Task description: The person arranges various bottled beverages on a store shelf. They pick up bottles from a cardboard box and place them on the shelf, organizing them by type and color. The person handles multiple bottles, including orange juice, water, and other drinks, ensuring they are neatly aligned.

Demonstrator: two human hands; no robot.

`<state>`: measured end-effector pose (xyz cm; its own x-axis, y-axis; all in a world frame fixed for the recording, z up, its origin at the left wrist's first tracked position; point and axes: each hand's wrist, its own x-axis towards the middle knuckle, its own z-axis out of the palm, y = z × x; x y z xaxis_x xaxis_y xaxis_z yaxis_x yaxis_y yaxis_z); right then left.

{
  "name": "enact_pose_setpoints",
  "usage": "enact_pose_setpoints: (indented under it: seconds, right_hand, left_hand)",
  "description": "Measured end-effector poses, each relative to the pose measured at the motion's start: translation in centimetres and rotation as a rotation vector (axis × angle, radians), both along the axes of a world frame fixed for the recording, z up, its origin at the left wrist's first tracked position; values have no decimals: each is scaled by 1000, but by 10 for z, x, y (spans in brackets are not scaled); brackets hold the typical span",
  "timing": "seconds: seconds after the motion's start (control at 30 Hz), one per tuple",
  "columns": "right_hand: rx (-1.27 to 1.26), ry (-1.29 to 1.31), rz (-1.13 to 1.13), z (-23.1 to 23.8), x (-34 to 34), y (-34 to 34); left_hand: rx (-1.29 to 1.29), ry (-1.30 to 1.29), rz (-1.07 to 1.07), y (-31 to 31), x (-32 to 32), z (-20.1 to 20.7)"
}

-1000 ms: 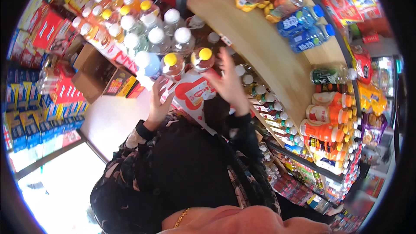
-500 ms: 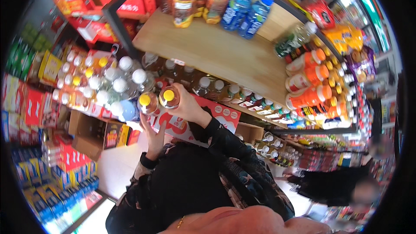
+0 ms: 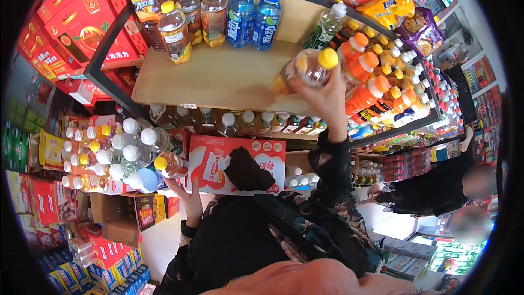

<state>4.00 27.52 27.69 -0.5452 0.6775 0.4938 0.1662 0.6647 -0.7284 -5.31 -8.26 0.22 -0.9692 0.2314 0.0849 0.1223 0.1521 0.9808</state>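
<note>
My right hand (image 3: 326, 95) is closed around a yellow-capped bottle of reddish-brown drink (image 3: 309, 71), tilted just above the right part of the wooden shelf (image 3: 218, 79). Lower left, my left hand (image 3: 188, 199) has its fingers against a second yellow-capped bottle (image 3: 170, 165) and its thumb apart from it; the grip is partly hidden. That bottle leans beside a cluster of white-capped bottles (image 3: 131, 155). At the back of the shelf stand several yellow-capped tea bottles (image 3: 213, 19) and two blue-capped blue bottles (image 3: 266, 22).
Orange-capped bottles (image 3: 365, 95) line the shelf's right side, near a green bottle (image 3: 325, 27). A red and white carton (image 3: 210, 150) with a dark cloth (image 3: 248, 170) is before me. An open cardboard box (image 3: 117, 216) sits lower left. Another person (image 3: 426, 191) is at the right.
My right hand has carried its bottle up and right, from beside the other bottle to over the shelf. My left hand stays near the second bottle. The view has shifted.
</note>
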Motion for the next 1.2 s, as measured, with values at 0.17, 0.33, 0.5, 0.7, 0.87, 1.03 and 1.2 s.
enact_pose_setpoints:
  seconds: [0.17,0.33,0.5,0.7,0.87,1.03,1.2]
  right_hand:
    - [160,-28,-301,-28,-2,79]
    - [303,-20,-471,-47,-8,101]
    - [478,15,-495,-57,-1,63]
    - [375,-317,-203,-96,0,60]
    - [605,-224,-152,-113,3,99]
    - [382,-339,-28,-116,-1,48]
    - [-313,-368,907,-121,-48,-111]
  left_hand:
    - [-31,-5,-19,0,1,5]
    - [-23,-34,-7,3,0,9]
    - [-38,27,-4,0,0,1]
    - [-15,1,-3,1,0,0]
    - [-3,-41,-21,-5,1,1]
    - [-53,30,24,5,2,1]
    - [-87,80,91,3,5,6]
